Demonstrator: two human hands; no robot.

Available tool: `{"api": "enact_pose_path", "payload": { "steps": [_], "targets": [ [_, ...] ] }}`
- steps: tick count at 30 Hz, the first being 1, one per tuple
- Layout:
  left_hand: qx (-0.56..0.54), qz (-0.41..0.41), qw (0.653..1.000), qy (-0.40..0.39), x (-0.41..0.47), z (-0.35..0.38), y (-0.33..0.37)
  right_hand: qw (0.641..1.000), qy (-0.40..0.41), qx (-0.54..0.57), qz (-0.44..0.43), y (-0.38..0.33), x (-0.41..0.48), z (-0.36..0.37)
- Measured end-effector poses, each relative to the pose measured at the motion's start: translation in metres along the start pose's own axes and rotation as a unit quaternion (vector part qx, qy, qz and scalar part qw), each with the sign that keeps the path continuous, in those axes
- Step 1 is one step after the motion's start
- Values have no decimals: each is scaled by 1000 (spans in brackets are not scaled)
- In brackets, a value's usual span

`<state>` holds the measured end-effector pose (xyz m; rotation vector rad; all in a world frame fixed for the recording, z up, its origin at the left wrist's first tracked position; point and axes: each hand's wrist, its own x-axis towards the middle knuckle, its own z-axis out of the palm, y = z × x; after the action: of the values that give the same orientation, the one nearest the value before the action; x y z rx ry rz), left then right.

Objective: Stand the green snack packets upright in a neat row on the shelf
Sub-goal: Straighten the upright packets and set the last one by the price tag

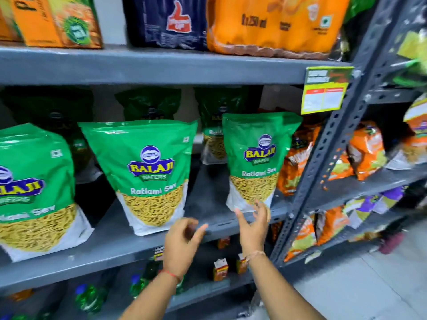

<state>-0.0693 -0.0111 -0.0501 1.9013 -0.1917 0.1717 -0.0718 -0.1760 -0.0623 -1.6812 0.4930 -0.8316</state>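
Note:
Three green snack packets stand upright along the front of the grey shelf (111, 245): a left packet (34, 188), a middle packet (147, 172) and a right packet (256, 158). More green packets (150, 105) stand in shadow behind them. My left hand (182, 243) hovers in front of the shelf edge, below the gap between the middle and right packets, fingers loosely curled and holding nothing. My right hand (253, 225) is open just below the right packet's bottom edge, fingertips close to it; whether they touch it I cannot tell.
Orange snack packets (298, 162) stand right of the green ones. A yellow price tag (323, 91) hangs from the shelf above, which carries orange and dark blue packs. A slotted steel upright (328, 158) separates a second rack of orange and purple packets. Bottles and small cartons fill lower shelves.

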Motion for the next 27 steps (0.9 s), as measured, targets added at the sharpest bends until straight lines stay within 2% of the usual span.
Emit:
{"api": "enact_pose_path", "payload": {
  "steps": [3,6,8,10,14,19,27],
  "targets": [
    [-97,-4,993,-65,42,41,30,1000,0,-12,16,-3,42,-14],
    [-96,-52,982,-151,80,69,43,997,-41,-34,59,-5,74,-23],
    [-86,-94,975,-184,96,82,47,990,-85,-6,113,-6,90,-29],
    [-121,-114,964,-209,104,93,47,979,-135,25,150,-5,102,-36],
    [-156,-120,961,-192,109,106,51,968,-189,47,159,1,111,-41],
    [-181,-122,964,-150,106,91,50,964,-207,99,136,4,105,-25],
    [-174,-129,965,-146,106,61,35,958,-244,101,107,8,94,-2]
  ]
}}
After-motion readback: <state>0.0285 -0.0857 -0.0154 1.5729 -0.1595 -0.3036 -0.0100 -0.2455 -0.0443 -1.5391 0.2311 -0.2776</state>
